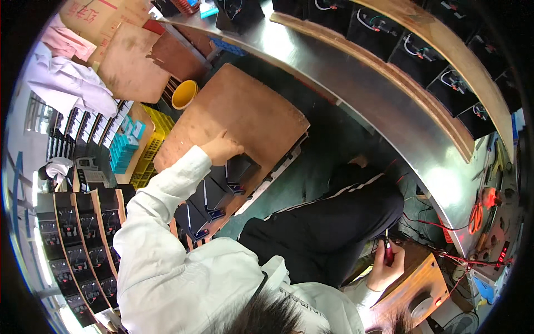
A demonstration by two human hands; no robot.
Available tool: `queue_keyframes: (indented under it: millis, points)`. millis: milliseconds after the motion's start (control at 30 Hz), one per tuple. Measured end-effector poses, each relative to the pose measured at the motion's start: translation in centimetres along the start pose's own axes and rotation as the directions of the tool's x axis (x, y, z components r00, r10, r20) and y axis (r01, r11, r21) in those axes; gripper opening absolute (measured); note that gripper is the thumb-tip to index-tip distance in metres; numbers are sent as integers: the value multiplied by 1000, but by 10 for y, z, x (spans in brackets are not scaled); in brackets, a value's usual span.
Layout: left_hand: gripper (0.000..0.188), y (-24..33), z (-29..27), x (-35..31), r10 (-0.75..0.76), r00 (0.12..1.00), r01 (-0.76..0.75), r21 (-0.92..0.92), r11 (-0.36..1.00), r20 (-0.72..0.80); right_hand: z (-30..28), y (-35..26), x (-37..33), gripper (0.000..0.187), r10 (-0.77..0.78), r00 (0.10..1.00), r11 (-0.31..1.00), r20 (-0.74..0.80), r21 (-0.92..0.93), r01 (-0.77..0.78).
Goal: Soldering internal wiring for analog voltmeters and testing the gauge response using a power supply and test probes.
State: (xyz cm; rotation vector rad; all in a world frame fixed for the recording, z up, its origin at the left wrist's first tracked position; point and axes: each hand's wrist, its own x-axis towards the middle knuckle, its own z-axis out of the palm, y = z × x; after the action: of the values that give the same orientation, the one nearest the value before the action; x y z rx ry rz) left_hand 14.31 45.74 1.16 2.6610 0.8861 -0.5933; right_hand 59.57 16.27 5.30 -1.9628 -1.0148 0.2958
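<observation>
My left hand (221,149) is over a brown board (250,106), at the far edge of a black box (243,168). One finger sticks out, while the others close on the box's edge, partly hidden. More black boxes (206,193) with pale edges lie in a row nearer my body. Low at the right, my right hand (387,268) is closed round a slim red-handled tool (389,254). Its narrow metal tip points away from me; the exact kind is too small to tell.
A metal bench (356,94) curves along the far right, with a wooden rack of wired black boxes (411,50) above it. Scissors with orange handles (475,217) and red cables are at the right. A yellow bucket (184,94) and yellow crate (158,131) stand left of the board.
</observation>
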Motion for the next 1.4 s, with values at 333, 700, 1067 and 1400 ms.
queue_keyframes:
  millis: [333, 700, 1067, 1400]
  points:
    - [43, 171, -257, 4, 369, 884, -461, -396, 794, -287, -16, 2, 8, 24, -81, 994, 995, -78, -56, 77]
    - [81, 368, -598, 239, 490, -57, -62, 493, 868, -870, -10, -39, -3, 22, -202, 974, 978, -100, 37, 206]
    - [13, 423, -498, 166, 570, -38, -299, 553, 778, -821, -37, 35, -43, 20, -5, 1000, 995, -24, -97, 3]
    - [47, 329, -272, 112, 674, -16, -559, 566, 606, -738, -37, 21, -29, 21, 28, 990, 999, -137, -19, -31]
